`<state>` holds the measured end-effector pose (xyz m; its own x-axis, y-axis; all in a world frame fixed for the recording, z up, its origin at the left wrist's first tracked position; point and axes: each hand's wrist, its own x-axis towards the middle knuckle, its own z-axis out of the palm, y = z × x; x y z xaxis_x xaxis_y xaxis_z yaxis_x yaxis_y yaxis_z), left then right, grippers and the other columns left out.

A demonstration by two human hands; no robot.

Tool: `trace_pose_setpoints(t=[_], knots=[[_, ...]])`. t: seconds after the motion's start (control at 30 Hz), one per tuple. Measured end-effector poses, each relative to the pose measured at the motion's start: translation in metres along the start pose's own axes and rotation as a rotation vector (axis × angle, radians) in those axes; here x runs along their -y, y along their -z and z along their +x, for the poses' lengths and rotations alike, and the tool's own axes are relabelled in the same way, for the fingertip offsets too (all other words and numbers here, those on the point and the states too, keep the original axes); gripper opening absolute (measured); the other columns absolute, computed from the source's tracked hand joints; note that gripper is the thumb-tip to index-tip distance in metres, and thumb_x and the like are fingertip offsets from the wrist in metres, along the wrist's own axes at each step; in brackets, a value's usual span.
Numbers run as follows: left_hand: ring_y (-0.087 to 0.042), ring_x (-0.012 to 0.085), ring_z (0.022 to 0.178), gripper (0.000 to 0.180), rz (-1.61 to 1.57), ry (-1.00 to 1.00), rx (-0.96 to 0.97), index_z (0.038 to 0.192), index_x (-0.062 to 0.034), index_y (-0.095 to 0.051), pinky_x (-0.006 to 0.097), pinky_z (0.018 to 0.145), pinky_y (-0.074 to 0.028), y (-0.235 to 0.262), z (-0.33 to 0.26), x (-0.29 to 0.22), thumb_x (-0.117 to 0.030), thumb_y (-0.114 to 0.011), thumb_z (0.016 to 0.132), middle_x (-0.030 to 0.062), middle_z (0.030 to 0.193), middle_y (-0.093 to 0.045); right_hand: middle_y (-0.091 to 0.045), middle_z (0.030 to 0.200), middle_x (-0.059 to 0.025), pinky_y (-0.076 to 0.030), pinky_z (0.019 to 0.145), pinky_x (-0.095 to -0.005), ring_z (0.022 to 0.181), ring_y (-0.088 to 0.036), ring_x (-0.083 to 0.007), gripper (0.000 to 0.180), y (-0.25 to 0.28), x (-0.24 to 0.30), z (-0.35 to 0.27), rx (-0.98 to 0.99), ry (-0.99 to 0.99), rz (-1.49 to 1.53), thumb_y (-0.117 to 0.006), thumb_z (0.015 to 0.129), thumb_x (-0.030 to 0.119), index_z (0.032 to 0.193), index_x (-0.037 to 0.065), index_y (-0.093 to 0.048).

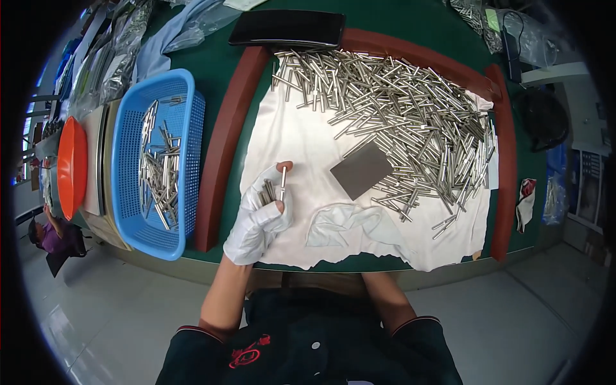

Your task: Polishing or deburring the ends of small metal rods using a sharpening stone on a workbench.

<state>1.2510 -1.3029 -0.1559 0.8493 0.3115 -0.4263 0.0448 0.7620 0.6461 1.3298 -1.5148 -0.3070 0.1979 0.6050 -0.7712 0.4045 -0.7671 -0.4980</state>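
My left hand (pixel 253 221), in a white glove with bare thumb and finger tips, is closed over the near left of a white cloth (pixel 263 141). Between thumb and finger it pinches one slim metal pin (pixel 283 183) upright, with several more pins (pixel 267 191) bunched in the palm. Of my right arm only the forearm (pixel 388 298) shows; the hand is hidden below the table edge. A large heap of loose steel pins (pixel 410 115) covers the far and right side of the cloth. Beside the heap lies a dark grey rectangular sheet (pixel 362 170). Nearer me is a crumpled pale cloth (pixel 353 228).
A red-brown frame (pixel 221 154) borders the cloth on three sides. To its left stands a blue perforated basket (pixel 122 160) holding pins, then an orange tray (pixel 72 168). A black glossy device (pixel 287 29) rests on the frame's far left corner. Another person (pixel 58 237) is at far left.
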Motion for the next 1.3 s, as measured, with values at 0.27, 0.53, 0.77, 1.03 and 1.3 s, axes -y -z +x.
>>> trace_pose_setpoints(t=[0.27, 0.53, 0.77, 1.03, 1.3], knots=[[-0.033, 0.0017, 0.051, 0.066, -0.022, 0.053, 0.034, 0.144, 0.0002, -0.043, 0.02, 0.046, -0.024, -0.004, -0.004, 0.0, -0.006, -0.072, 0.085, -0.0061, 0.073, -0.043, -0.07, 0.107, -0.0196, -0.051, 0.084, -0.046, 0.092, -0.067, -0.037, 0.041, 0.01, 0.011, -0.097, 0.257, 0.17, 0.088, -0.056, 0.097, 0.038, 0.117, 0.004, -0.065], [-0.038, 0.0014, 0.059, 0.055, 0.219, 0.016, 0.106, 0.143, -0.0031, -0.046, 0.019, 0.05, -0.028, -0.012, -0.013, -0.007, -0.002, -0.06, 0.089, -0.005, 0.085, -0.049, -0.069, 0.1, -0.0122, -0.051, 0.079, -0.0413, 0.09, -0.066, -0.0328, 0.041, 0.113, 0.065, -0.2, -0.61, 0.723, -0.053, -0.073, 0.084, 0.028, 0.116, 0.003, -0.066], [-0.034, 0.0002, 0.051, 0.057, 0.287, -0.145, 0.226, 0.145, -0.0047, -0.043, 0.017, 0.045, -0.025, -0.039, 0.018, -0.033, -0.012, -0.065, 0.093, -0.0041, 0.073, -0.053, -0.064, 0.101, -0.0144, -0.048, 0.081, -0.0454, 0.097, -0.061, -0.0325, 0.069, 0.152, 0.099, -0.123, -1.179, 0.352, -0.574, -0.085, 0.062, 0.04, 0.109, -0.001, -0.057], [-0.035, -0.0001, 0.052, 0.066, 0.221, -0.062, 0.304, 0.148, -0.0038, -0.037, 0.016, 0.046, -0.026, -0.013, 0.036, -0.019, -0.01, -0.067, 0.09, -0.0054, 0.074, -0.05, -0.065, 0.104, -0.0139, -0.049, 0.083, -0.0416, 0.098, -0.063, -0.0321, 0.064, 0.158, 0.099, -0.109, -1.125, 0.313, -0.676, -0.08, 0.064, 0.033, 0.117, 0.003, -0.061], [-0.036, 0.0, 0.053, 0.069, 0.167, 0.021, 0.395, 0.15, -0.0051, -0.035, 0.017, 0.045, -0.026, -0.016, 0.034, -0.016, -0.01, -0.069, 0.09, -0.0054, 0.088, -0.047, -0.054, 0.127, -0.0156, -0.047, 0.096, -0.0426, 0.115, -0.055, -0.0335, 0.076, 0.181, 0.092, -0.074, -1.408, 0.937, -0.218, -0.078, 0.062, 0.014, 0.133, 0.006, -0.053]])
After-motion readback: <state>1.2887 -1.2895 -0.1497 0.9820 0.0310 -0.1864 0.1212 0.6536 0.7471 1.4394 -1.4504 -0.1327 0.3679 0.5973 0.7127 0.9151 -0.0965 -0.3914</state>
